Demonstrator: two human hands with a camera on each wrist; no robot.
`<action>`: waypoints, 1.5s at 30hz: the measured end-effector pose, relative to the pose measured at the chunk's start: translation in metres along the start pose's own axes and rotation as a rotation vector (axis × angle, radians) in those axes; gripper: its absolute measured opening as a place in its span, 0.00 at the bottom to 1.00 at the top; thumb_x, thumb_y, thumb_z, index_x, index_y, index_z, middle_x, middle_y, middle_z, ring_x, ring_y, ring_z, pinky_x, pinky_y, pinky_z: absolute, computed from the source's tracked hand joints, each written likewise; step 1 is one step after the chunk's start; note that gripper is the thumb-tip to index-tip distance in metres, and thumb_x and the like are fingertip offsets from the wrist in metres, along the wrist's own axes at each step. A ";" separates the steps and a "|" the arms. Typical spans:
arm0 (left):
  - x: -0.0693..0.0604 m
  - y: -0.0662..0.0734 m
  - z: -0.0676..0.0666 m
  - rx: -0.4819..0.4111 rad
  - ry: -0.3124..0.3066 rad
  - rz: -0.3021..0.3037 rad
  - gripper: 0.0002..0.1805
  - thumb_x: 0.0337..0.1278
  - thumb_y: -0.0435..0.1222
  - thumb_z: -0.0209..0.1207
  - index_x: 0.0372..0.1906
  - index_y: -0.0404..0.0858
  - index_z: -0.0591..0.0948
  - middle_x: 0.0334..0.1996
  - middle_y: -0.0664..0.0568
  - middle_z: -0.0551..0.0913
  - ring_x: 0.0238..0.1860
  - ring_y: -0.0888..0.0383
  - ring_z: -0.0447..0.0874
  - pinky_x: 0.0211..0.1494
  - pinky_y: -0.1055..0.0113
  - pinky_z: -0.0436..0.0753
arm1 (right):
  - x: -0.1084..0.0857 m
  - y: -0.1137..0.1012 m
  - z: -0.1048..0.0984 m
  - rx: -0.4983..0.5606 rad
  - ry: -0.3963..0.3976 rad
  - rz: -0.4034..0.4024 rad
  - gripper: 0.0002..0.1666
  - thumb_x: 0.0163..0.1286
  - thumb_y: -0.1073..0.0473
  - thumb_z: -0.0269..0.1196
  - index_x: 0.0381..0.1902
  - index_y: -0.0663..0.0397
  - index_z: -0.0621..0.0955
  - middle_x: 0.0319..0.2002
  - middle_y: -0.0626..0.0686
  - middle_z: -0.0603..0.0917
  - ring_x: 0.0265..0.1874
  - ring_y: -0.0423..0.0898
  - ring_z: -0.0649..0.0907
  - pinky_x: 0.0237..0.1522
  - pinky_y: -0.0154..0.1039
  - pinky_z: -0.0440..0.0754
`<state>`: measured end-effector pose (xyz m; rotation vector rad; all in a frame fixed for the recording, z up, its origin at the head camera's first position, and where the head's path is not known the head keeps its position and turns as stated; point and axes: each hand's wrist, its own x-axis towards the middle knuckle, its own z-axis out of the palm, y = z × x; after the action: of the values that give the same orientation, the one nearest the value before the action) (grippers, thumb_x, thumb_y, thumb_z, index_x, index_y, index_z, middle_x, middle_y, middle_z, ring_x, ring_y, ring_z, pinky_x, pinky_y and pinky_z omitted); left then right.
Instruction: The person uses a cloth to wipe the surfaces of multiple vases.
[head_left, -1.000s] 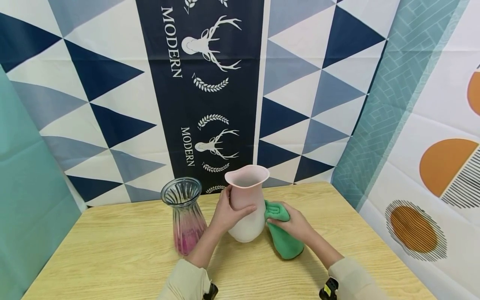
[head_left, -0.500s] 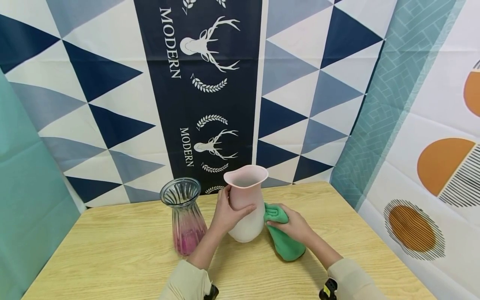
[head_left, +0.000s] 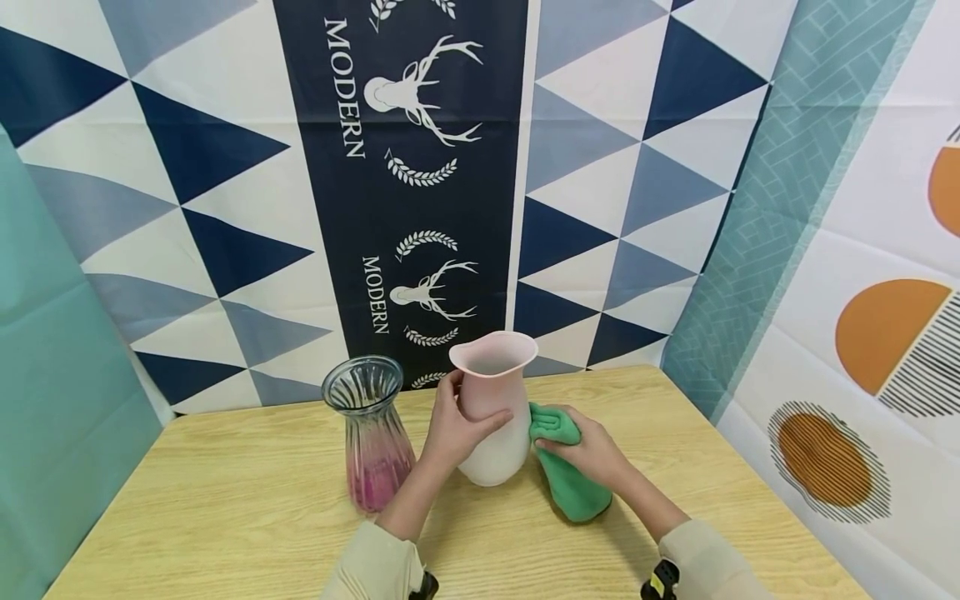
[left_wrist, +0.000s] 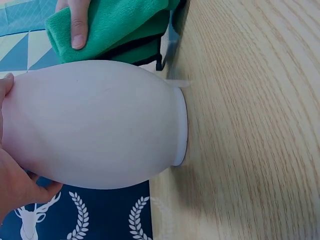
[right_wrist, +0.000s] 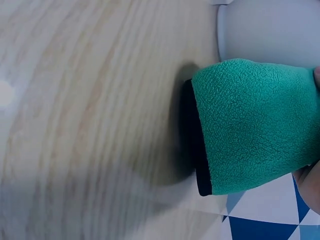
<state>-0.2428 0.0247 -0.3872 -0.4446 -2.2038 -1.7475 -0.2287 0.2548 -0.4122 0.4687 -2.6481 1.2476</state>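
A pink-to-white vase (head_left: 491, 450) with a wavy rim stands upright, mid-table in the head view. Around its upper body curls my left hand (head_left: 454, 423), thumb across the front and fingers on the far left side. In the left wrist view the vase (left_wrist: 100, 125) shows its smooth side and its base at the tabletop. My right hand (head_left: 588, 450) grips a folded green towel (head_left: 573, 492) with a dark edge, at the vase's right side. The upper fold of the towel touches the vase or lies very close. Below the hand, the towel (right_wrist: 255, 125) hangs down near the wood.
Left of the vase stands a ribbed glass vase (head_left: 375, 442), bluish at the rim and pink at the base, close to my left forearm. The wooden table (head_left: 225, 500) meets a patterned backdrop (head_left: 420, 208) behind and a printed sheet (head_left: 810, 333) on the right.
Both hands keep their hold and the vase stays in place. The towel's lower end has shifted very slightly to the right; the whole head view wobbles a little.
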 end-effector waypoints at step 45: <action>0.003 -0.003 -0.005 -0.003 -0.062 0.014 0.49 0.41 0.43 0.71 0.69 0.37 0.58 0.62 0.43 0.68 0.59 0.47 0.71 0.61 0.50 0.72 | 0.031 -0.052 -0.025 0.088 0.050 -0.097 0.36 0.57 0.50 0.68 0.63 0.45 0.69 0.58 0.53 0.77 0.56 0.53 0.78 0.54 0.52 0.78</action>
<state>-0.2465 0.0189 -0.3878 -0.5206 -2.2342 -1.7528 -0.2384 0.2362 -0.3499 0.5653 -2.5059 1.3319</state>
